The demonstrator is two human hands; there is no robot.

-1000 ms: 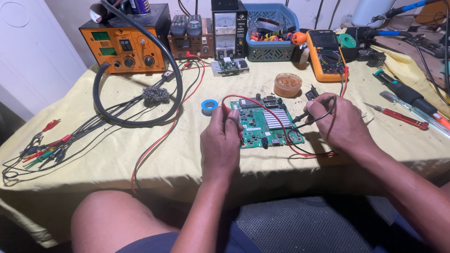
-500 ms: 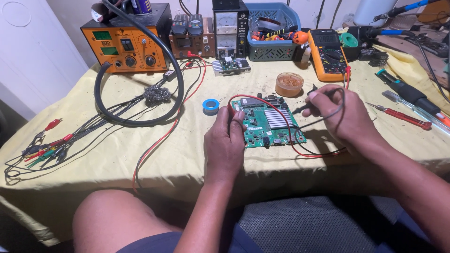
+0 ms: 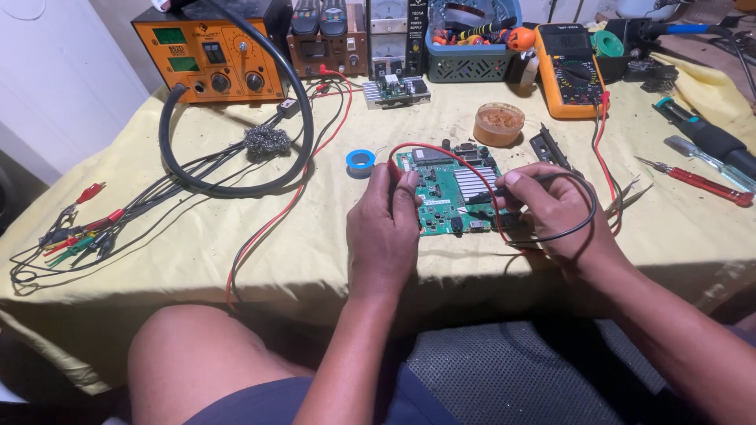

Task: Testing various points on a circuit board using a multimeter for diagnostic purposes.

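A: Near edge of the table (image 3: 236,267), what's in hand?

B: Green circuit board (image 3: 449,193) lies flat on the yellow cloth, close to the near edge, about mid-width. Left hand (image 3: 383,228) rests at its left side, fingers curled narrow, pinching a red probe lead (image 3: 441,151) against the board. Right hand (image 3: 555,212) sits at the board's right side, closed on a black probe (image 3: 504,187), tip laid on the board; its black lead (image 3: 579,224) loops around the hand.

A: Just past that?

B: Blue tape roll (image 3: 361,162) just beside the board's far left corner. Round amber flux tin (image 3: 498,123) beyond the far right corner. Steel-wool wad (image 3: 267,141) sits inside a loop of thick black hose (image 3: 236,185).

A: Sides?

B: Clip leads (image 3: 75,236) bundled toward the left edge. Red-handled screwdriver (image 3: 697,182) near the right edge.

A: Far edge?

B: Orange rework station (image 3: 209,55) at the far left, yellow multimeter (image 3: 568,67) right of centre, blue basket (image 3: 471,59) of tools between them.
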